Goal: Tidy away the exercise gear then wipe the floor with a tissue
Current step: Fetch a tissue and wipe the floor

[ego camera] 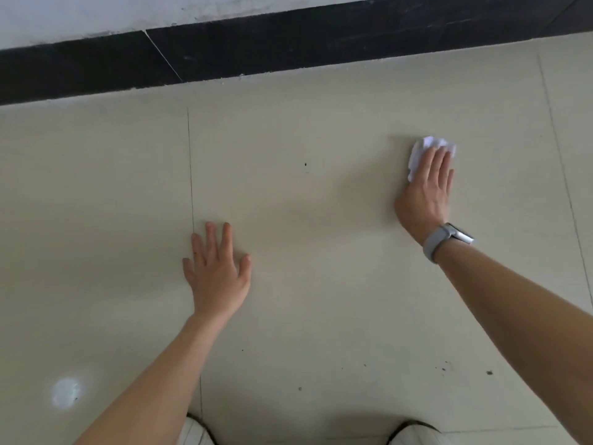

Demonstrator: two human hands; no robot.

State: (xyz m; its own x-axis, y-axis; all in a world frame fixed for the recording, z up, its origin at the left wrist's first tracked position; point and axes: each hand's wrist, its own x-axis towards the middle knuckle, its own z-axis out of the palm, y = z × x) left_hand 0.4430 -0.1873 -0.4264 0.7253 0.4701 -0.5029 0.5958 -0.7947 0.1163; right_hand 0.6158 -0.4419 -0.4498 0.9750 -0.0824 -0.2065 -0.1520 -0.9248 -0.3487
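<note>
A black strip (288, 49) runs along the bottom of a white wall (96, 14), far past the fingertips of both hands. A thin pale crack (163, 56) cuts across the strip, up and to the left of the left hand. A grey watch (444, 240) sits on the right wrist. Small dark specks (489, 372) lie below the right arm, and one tiny speck (305, 164) lies between the two hands, higher up. A round bright spot of light (65, 391) shines to the left of the left arm. Two white shoes (414, 435) peek in at the bottom, below the arms.
</note>
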